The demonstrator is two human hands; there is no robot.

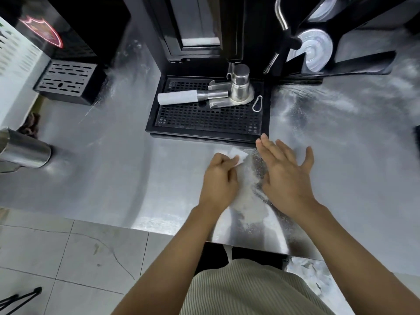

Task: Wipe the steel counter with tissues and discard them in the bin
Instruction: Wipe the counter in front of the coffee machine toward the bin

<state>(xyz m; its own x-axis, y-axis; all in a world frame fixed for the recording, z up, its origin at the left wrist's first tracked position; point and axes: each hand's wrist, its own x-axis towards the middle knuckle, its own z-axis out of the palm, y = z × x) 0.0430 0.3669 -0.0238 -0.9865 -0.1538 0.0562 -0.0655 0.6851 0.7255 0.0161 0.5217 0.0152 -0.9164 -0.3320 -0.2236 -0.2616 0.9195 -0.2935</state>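
Two bare hands are low on the brushed steel bench (113, 178). The left grip (219, 178) is curled round one crumpled white tissue (236, 155), which pokes out at its 1 o'clock, on the steel. The right grip (286, 176), at the left's 3 o'clock, has straight, spread fingers and holds nothing. One streak of dark specks (259, 169) lies between them. One black perforated drip tray (204, 133) sits at 12 o'clock and carries one silver carabiner (257, 103). A second grey slotted drip tray (68, 80) sits at 10 o'clock.
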